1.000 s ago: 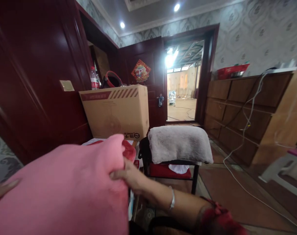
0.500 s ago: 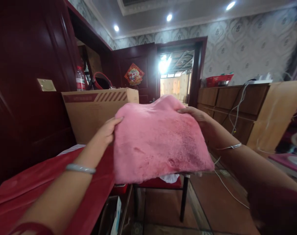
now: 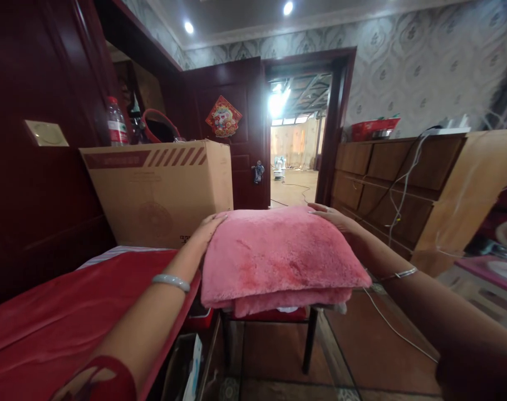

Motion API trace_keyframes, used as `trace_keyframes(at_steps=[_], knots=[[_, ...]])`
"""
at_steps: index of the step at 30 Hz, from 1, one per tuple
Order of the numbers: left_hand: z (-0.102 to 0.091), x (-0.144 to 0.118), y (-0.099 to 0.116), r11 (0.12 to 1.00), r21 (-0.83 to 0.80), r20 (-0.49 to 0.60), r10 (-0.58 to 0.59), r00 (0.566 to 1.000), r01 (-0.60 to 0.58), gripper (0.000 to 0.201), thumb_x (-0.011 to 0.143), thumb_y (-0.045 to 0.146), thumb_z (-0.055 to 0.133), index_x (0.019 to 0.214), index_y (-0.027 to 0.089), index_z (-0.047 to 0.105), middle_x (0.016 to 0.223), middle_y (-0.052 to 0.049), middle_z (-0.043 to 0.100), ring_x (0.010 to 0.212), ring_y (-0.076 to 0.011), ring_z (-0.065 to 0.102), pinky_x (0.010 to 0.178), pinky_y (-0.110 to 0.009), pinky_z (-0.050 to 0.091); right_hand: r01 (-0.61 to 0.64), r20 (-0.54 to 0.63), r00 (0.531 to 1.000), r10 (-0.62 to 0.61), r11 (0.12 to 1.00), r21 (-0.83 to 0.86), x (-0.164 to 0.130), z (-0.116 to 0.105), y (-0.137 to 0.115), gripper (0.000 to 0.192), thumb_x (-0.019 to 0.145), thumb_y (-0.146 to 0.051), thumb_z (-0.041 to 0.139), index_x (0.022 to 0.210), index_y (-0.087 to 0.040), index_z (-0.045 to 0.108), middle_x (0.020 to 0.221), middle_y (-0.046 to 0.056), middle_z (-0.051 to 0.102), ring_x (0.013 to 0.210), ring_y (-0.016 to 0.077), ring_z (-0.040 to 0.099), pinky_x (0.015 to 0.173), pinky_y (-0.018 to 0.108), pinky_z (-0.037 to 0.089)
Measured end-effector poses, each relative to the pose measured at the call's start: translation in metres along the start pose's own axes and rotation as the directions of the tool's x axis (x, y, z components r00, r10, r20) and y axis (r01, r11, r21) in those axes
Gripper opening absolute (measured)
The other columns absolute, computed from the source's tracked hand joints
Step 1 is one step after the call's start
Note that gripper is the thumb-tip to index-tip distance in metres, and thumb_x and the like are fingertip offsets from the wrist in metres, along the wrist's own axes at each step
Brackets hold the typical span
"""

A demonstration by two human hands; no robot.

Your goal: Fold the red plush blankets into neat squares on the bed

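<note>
So the pink fuzzy cushion [image 3: 278, 253] was sitting on top of a small black-legged stool [image 3: 307, 345], folded over so a second pink layer poked out along its front edge. A bit of red and something white showed just under it on the stool seat. Both hands were on the far end of it: the left hand [image 3: 207, 228] lay flat against the far left corner, fingers stretched out and resting on the plush, and the right hand [image 3: 334, 218] was spread over the far right corner the same way. Neither was clenched; they looked open and pressed onto the fabric, though I couldn't see the thumbs. Pale bangle [image 3: 171, 282] on the left wrist, thin silver one [image 3: 399, 273] on the right.

Just left of the stool, a red cloth [image 3: 61, 317] covered a low surface, and behind that stood a big cardboard box [image 3: 161, 189] with a water bottle [image 3: 116, 121] near its back corner. Dark red door [image 3: 232, 133] straight ahead with a paper decoration [image 3: 224, 116] on it, doorway open beside it. Wooden drawers [image 3: 387, 178] ran along the right wall, with a white cable [image 3: 397, 211] hanging down them.
</note>
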State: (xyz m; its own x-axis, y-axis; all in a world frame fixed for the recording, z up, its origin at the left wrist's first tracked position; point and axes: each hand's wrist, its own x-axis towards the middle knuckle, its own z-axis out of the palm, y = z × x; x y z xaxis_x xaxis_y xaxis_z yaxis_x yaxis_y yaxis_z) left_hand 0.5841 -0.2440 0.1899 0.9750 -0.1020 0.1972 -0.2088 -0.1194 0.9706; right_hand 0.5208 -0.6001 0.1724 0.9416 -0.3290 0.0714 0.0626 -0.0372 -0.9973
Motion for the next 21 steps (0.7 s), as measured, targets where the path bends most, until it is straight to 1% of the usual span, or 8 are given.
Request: trace_keyframes(at_steps=[4,6,8,10,13,16,19,21], knots=[[0.001,0.003,0.014,0.999,-0.034,-0.041,-0.003,0.999,0.002,0.044,0.070,0.030,0.081,0.113,0.023,0.074,0.123,-0.009,0.074,0.121,-0.0279,0.064,0.106,-0.039,0.047,0.095,-0.007,0.995,-0.095,0.995,0.017,-0.014,-0.009,-0.007,0.058,0.077,-0.023,0.075,0.134,-0.021,0.062,0.109,0.007,0.075,0.081,0.0175,0.071,0.071,0.026,0.061],[0.003,0.001,0.020,0.998,-0.046,-0.014,0.044,0.999,-0.045,0.051,0.071,0.029,0.080,0.121,0.024,0.071,0.129,-0.008,0.071,0.122,-0.0259,0.063,0.107,-0.037,0.047,0.171,0.005,0.985,-0.171,0.985,0.024,-0.023,-0.017,-0.008,0.061,0.076,-0.028,0.076,0.135,-0.024,0.061,0.114,0.006,0.074,0.084,0.0190,0.071,0.075,0.031,0.062],[0.006,-0.002,0.022,0.997,-0.010,0.032,0.083,0.996,-0.083,0.053,0.075,0.031,0.077,0.126,0.024,0.068,0.132,-0.007,0.070,0.122,-0.0246,0.064,0.107,-0.036,0.046,0.229,0.018,0.973,-0.229,0.973,0.008,-0.030,-0.025,-0.004,0.062,0.075,-0.033,0.076,0.135,-0.028,0.061,0.118,0.005,0.074,0.089,0.0210,0.072,0.081,0.035,0.061],[0.011,-0.006,0.019,0.995,0.065,0.064,0.069,0.996,-0.073,0.049,0.077,0.033,0.076,0.124,0.020,0.069,0.129,-0.010,0.072,0.121,-0.0262,0.064,0.107,-0.037,0.046,0.234,0.040,0.972,-0.233,0.971,-0.042,-0.034,-0.028,0.004,0.060,0.073,-0.036,0.076,0.131,-0.028,0.063,0.117,0.004,0.074,0.094,0.0238,0.072,0.084,0.038,0.061],[0.016,-0.010,0.010,0.990,0.139,0.068,0.016,0.998,-0.026,0.040,0.077,0.037,0.076,0.111,0.016,0.074,0.120,-0.014,0.075,0.119,-0.0294,0.066,0.107,-0.040,0.045,0.186,0.058,0.982,-0.180,0.977,-0.105,-0.034,-0.027,0.018,0.055,0.071,-0.042,0.077,0.123,-0.026,0.067,0.114,0.006,0.075,0.100,0.0275,0.072,0.087,0.042,0.060],[0.013,-0.013,0.009,0.986,0.163,0.077,0.021,0.997,-0.033,0.044,0.079,0.042,0.074,0.114,0.014,0.073,0.121,-0.016,0.074,0.118,-0.0288,0.067,0.104,-0.039,0.047,0.187,0.039,0.982,-0.183,0.974,-0.127,-0.031,-0.026,0.022,0.056,0.071,-0.045,0.076,0.122,-0.024,0.067,0.119,0.007,0.074,0.105,0.0285,0.070,0.092,0.042,0.058],[0.007,-0.018,0.018,0.971,0.232,0.044,0.044,0.998,-0.053,0.058,0.078,0.044,0.075,0.124,0.009,0.067,0.131,-0.023,0.067,0.123,-0.0333,0.063,0.107,-0.044,0.045,0.202,0.082,0.979,-0.187,0.944,-0.260,-0.031,-0.029,0.011,0.056,0.075,-0.048,0.072,0.125,-0.022,0.067,0.123,0.010,0.073,0.111,0.0313,0.068,0.098,0.046,0.054],[0.007,-0.025,0.027,0.954,0.285,0.004,0.095,0.995,-0.093,0.065,0.078,0.042,0.076,0.132,0.009,0.062,0.145,-0.024,0.057,0.136,-0.0359,0.052,0.115,-0.047,0.036,0.248,0.080,0.968,-0.238,0.865,-0.436,-0.034,-0.028,-0.004,0.056,0.079,-0.051,0.067,0.126,-0.020,0.067,0.123,0.013,0.072,0.115,0.0347,0.066,0.103,0.052,0.050]])
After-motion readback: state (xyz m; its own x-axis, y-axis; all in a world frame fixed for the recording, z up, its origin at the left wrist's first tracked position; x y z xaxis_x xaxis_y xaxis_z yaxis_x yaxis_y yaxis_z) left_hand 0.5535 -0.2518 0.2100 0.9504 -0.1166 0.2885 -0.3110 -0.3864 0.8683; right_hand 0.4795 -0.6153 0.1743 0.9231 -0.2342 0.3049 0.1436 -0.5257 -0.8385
